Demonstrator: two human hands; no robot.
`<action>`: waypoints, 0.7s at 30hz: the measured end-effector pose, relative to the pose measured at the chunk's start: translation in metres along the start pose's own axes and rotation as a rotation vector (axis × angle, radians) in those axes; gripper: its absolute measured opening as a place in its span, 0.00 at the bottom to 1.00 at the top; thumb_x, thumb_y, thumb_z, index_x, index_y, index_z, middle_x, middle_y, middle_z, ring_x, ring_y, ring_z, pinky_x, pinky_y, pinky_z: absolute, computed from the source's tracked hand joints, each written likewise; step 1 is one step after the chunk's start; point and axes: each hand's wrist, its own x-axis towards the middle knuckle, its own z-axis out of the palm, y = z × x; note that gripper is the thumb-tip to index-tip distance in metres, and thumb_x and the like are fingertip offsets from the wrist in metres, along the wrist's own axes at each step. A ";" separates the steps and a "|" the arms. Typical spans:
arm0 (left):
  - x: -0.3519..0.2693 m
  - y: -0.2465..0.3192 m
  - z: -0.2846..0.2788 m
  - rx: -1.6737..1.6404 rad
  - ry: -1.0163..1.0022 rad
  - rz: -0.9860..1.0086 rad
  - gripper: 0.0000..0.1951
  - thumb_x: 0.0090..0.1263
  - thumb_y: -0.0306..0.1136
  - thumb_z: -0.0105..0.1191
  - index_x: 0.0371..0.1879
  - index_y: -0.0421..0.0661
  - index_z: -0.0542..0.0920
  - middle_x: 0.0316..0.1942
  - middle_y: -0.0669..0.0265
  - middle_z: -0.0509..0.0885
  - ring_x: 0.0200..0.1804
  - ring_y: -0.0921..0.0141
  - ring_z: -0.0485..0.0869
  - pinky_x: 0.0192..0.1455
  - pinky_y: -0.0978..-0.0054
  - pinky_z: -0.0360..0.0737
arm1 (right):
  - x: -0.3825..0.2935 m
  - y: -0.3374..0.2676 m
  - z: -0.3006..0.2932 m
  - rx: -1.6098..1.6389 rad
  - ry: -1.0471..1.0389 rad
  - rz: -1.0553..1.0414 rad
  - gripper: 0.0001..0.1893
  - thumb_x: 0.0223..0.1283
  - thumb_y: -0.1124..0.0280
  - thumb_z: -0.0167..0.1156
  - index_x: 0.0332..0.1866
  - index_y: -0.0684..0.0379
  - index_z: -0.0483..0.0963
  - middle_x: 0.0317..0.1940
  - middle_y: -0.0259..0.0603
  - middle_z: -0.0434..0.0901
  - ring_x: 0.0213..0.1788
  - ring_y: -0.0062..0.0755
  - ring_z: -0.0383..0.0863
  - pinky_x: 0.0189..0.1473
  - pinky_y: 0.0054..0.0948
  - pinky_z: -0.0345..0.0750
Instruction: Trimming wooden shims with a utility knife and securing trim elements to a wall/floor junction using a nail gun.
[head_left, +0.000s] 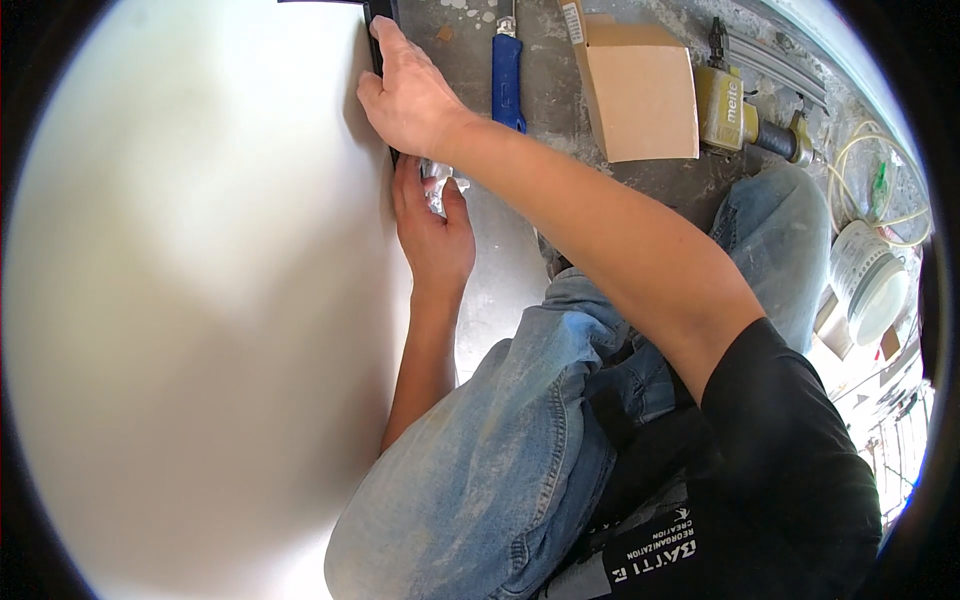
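Note:
A large smooth white panel (202, 247) fills the left side of the view, with a narrow black strip (373, 45) along its upper right edge. My right hand (412, 97) lies over this strip, fingertips and thumb on the panel side, the palm hiding part of the strip. Just below, my left hand (435, 232) has its fingers against the panel's edge and its thumb apart. Crumpled shiny material (441, 187) shows between that thumb and the fingers; whether they grip it is unclear. Beyond my right wrist lies a blue-handled tool (507, 79).
On the stained floor are an open cardboard box (641, 101), a yellow Meite pneumatic nailer (724, 112), a coiled pale hose (840, 176) and a white plastic tub (862, 270). My jeans-clad knees (784, 225) flank the work area.

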 end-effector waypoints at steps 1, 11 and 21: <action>0.000 0.000 0.001 0.000 0.003 -0.001 0.27 0.79 0.32 0.56 0.75 0.40 0.69 0.64 0.53 0.78 0.56 0.61 0.81 0.60 0.60 0.81 | -0.001 0.001 0.000 0.000 0.002 0.001 0.23 0.69 0.71 0.54 0.64 0.70 0.63 0.56 0.69 0.77 0.65 0.68 0.76 0.71 0.54 0.71; -0.001 -0.004 0.005 0.013 0.014 0.013 0.26 0.76 0.28 0.56 0.72 0.38 0.72 0.61 0.54 0.79 0.54 0.62 0.82 0.58 0.60 0.81 | -0.013 0.008 -0.006 0.047 -0.051 0.027 0.36 0.72 0.65 0.55 0.78 0.72 0.53 0.71 0.70 0.68 0.75 0.65 0.67 0.79 0.47 0.64; -0.001 -0.007 0.002 0.035 0.022 0.026 0.25 0.76 0.29 0.57 0.71 0.40 0.73 0.60 0.54 0.80 0.53 0.61 0.82 0.56 0.60 0.81 | -0.018 -0.003 -0.015 0.068 -0.182 0.131 0.37 0.75 0.63 0.54 0.82 0.67 0.50 0.79 0.62 0.62 0.81 0.61 0.61 0.83 0.45 0.60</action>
